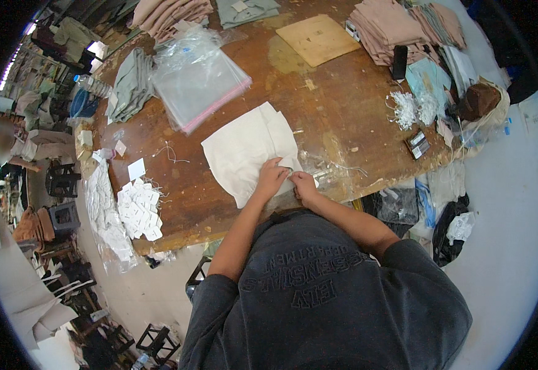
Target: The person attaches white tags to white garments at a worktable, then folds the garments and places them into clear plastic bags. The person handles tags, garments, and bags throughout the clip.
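A folded cream cloth garment point(244, 148) lies on the wooden table right in front of me. My left hand point(272, 177) rests on its near right part, fingers bent and closed on the fabric. Close beside it, my right hand point(306, 187) is closed in a pinch at the garment's near right edge. Between the fingertips of both hands shows a small dark greenish bit point(290, 171), too small to name. What the right fingers grip is hidden.
Clear plastic bags point(201, 86) lie beyond the garment, near folded grey clothes point(130, 83). Pink garments point(386, 31) are stacked at the far right. White tags point(139, 209) are heaped at left, white strings point(402, 110) at right. The table's near edge point(201, 237) runs before me.
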Demonstrator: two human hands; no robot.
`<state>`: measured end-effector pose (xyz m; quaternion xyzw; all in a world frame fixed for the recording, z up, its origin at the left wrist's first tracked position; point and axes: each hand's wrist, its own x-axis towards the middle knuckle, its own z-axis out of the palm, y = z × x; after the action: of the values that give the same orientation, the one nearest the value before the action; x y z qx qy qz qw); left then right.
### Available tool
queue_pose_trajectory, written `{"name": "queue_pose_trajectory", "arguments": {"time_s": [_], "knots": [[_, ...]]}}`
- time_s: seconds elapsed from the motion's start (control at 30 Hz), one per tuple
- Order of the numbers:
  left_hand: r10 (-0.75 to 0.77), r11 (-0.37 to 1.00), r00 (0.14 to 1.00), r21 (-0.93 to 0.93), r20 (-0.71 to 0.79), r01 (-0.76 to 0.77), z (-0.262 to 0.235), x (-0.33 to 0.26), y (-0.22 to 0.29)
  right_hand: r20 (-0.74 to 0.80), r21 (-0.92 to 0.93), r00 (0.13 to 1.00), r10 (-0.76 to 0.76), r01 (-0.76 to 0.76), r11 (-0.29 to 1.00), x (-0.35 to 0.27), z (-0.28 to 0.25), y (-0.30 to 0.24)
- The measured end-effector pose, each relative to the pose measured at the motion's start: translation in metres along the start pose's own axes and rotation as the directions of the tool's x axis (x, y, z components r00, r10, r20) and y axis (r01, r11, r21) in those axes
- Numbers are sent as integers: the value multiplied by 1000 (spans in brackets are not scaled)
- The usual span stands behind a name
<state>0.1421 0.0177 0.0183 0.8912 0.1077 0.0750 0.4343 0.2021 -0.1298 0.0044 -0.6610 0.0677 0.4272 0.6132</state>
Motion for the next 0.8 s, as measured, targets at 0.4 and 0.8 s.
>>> {"name": "queue_pose_trajectory", "arguments": {"time_s": [0.4,0.8], "knots": [[-14,1000,998,-16,-68,13,-16,-1,14,228,186,970,88,-133,974,-23,1,-27],[-24,999,997,-41,-79,21,-10,-1,1,381,241,911,154,-259,935,-30,-5,-33]]}}
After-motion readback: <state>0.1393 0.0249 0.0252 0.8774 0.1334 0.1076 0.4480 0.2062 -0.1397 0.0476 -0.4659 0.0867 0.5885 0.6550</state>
